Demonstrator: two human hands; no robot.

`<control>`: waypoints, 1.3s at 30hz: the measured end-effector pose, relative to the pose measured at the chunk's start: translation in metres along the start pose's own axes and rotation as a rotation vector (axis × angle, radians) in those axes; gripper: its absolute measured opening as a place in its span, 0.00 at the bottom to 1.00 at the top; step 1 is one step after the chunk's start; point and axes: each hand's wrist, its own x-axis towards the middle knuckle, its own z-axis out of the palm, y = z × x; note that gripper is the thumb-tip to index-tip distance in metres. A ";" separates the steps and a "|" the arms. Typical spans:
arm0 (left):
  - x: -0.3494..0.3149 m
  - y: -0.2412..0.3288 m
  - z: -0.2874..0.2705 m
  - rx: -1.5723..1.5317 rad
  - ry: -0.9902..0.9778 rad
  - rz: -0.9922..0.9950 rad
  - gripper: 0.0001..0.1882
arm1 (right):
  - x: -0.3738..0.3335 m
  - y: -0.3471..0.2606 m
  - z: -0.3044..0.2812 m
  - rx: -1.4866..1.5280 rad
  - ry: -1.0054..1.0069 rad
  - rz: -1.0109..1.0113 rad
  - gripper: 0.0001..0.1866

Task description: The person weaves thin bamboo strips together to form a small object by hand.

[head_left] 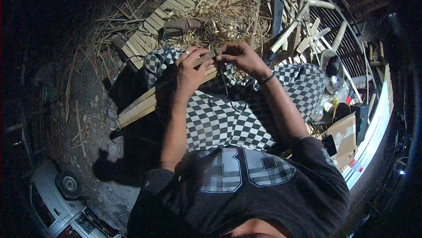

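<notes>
Left hand (190, 71): fingers gripping a strip (206, 57)
Right hand (244, 58): fingers pinching its end
Shavings (226, 9): loosely heaped beyond both hands, beside pale slats (154, 20)

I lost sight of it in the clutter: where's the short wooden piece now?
In the head view, the wooden piece is just above centre, below the shavings, held in the left hand with the right hand at its right end.
</notes>
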 end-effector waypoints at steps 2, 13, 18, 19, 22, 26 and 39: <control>-0.001 0.000 -0.003 0.043 0.023 0.031 0.14 | -0.001 -0.010 0.000 0.024 -0.014 0.029 0.10; -0.003 -0.008 0.007 0.111 0.113 0.110 0.13 | -0.004 -0.018 0.006 0.105 0.058 0.090 0.11; -0.003 -0.020 0.014 0.126 0.187 0.128 0.12 | -0.002 -0.005 0.016 -0.081 0.135 0.014 0.11; -0.004 -0.021 0.015 0.125 0.186 0.127 0.12 | -0.002 -0.008 0.019 -0.144 0.190 -0.004 0.09; -0.005 -0.023 0.016 0.131 0.174 0.090 0.12 | -0.003 -0.003 0.027 -0.388 0.417 -0.118 0.09; -0.005 -0.022 0.016 0.160 0.185 0.128 0.14 | -0.005 -0.005 0.029 -0.363 0.466 -0.265 0.12; -0.001 -0.022 0.015 0.137 0.199 0.178 0.11 | 0.005 0.021 0.024 -0.218 0.586 -0.024 0.12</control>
